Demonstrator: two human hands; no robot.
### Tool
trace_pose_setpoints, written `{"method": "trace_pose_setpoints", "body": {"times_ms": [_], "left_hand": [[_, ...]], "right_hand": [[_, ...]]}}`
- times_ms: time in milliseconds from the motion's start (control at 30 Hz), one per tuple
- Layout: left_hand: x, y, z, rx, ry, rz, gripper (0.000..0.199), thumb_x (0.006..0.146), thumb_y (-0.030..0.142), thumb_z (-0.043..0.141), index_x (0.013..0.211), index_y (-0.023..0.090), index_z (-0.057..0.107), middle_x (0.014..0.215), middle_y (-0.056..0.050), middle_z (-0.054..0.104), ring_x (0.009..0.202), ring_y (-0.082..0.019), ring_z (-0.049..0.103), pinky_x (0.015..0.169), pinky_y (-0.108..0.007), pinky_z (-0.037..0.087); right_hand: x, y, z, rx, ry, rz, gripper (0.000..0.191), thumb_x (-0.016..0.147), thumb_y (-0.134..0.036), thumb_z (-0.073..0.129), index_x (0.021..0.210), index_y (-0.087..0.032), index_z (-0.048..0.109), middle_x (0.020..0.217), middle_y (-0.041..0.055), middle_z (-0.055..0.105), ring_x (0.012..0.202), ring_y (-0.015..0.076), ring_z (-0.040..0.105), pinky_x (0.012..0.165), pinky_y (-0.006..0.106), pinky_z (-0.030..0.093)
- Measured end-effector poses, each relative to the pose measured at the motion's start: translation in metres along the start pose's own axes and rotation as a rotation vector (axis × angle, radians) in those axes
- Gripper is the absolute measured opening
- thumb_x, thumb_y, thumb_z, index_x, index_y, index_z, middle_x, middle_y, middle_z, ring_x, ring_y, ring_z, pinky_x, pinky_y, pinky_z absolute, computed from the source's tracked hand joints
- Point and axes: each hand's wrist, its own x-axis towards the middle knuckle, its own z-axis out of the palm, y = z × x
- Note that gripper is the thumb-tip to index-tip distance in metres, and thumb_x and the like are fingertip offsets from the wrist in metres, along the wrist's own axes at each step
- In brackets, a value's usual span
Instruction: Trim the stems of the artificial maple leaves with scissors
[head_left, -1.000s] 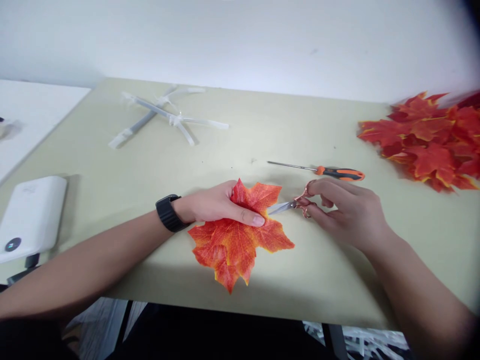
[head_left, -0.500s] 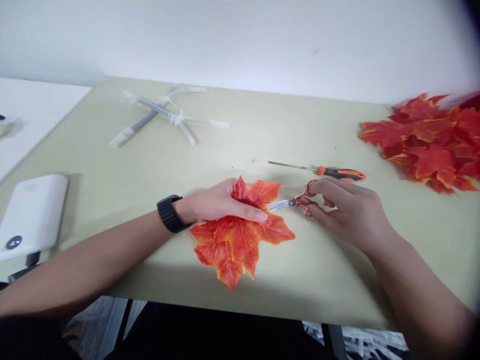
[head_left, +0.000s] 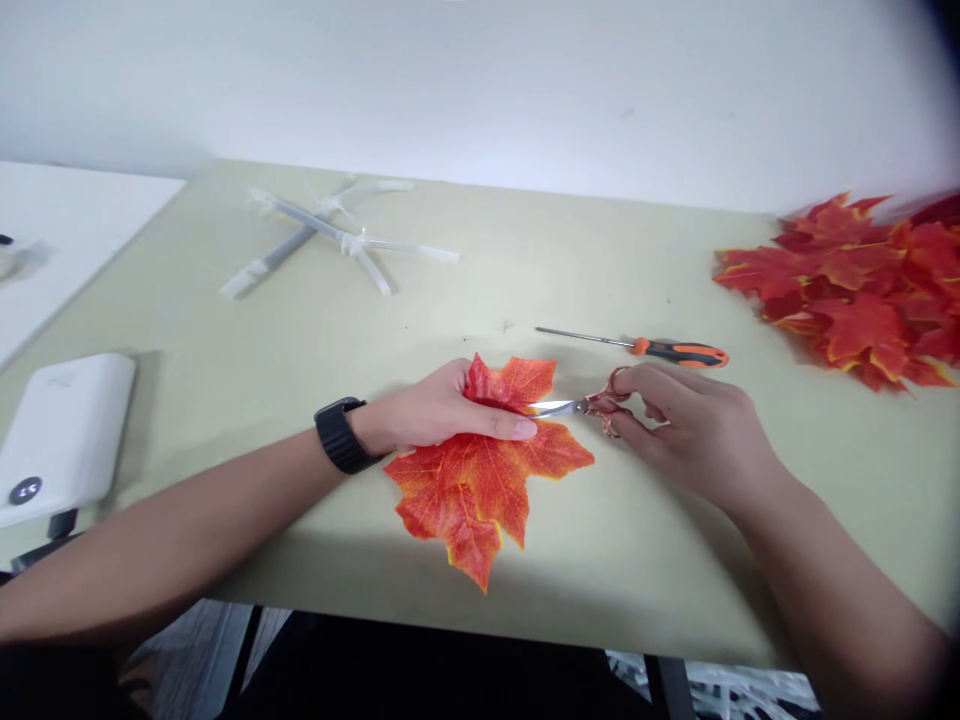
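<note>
Fake maple leaf (head_left: 480, 490) is pinned on the table (head_left: 645, 570) by L hand (head_left: 442, 415), long axis roughly front-to-back. Scissors (head_left: 589, 406) are gripped in R hand (head_left: 694, 435), tips pointed left at leaf, prob. just touching it, hard to tell.

Orange-red artificial maple leaf (head_left: 465, 495), lying flat, top lobes bunched; rose-gold scissors (head_left: 604, 405), steel blades nearly shut, tips at leaf edge.

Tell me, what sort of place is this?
Probably a craft room or hobby workspace. On a plain table, the left hand holds an artificial maple leaf, the right hand holds scissors, and a pile of similar leaves lies nearby.
</note>
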Motion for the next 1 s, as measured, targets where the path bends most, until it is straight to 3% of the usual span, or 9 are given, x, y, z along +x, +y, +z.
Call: {"method": "trace_pose_setpoints", "body": {"times_ms": [233,533,1000], "left_hand": [[0.0007,0.0016,0.0022,0.021,-0.017,0.022,0.025,0.081,0.031,0.087,0.083,0.014,0.069,0.079,0.000,0.067,0.071,-0.011,0.066,0.063,-0.020,0.054],[0.0002,-0.0013,-0.0013,-0.012,0.009,-0.029,0.026,0.078,0.031,0.088,0.093,0.015,0.075,0.089,-0.005,0.074,0.078,-0.017,0.073,0.063,-0.024,0.057],[0.0010,-0.0045,-0.0027,-0.039,0.016,-0.021,0.024,0.078,0.029,0.088,0.093,0.016,0.075,0.090,-0.005,0.075,0.079,-0.017,0.074,0.068,-0.025,0.060]], "right_hand": [[0.0007,-0.0027,-0.0011,0.010,-0.045,0.021,0.010,0.090,-0.015,0.064,0.093,-0.023,0.059,0.085,-0.0049,0.074,0.063,0.0100,0.061,0.054,0.024,0.043],[0.0003,-0.0072,-0.0029,-0.018,-0.043,0.038,0.010,0.091,-0.016,0.065,0.092,-0.024,0.060,0.086,-0.0045,0.075,0.066,0.0118,0.064,0.055,0.026,0.044],[-0.0006,-0.0039,-0.0047,0.116,-0.146,0.100,0.011,0.090,-0.018,0.064,0.097,-0.025,0.061,0.088,-0.0028,0.076,0.061,0.0120,0.062,0.055,0.026,0.043]]}}
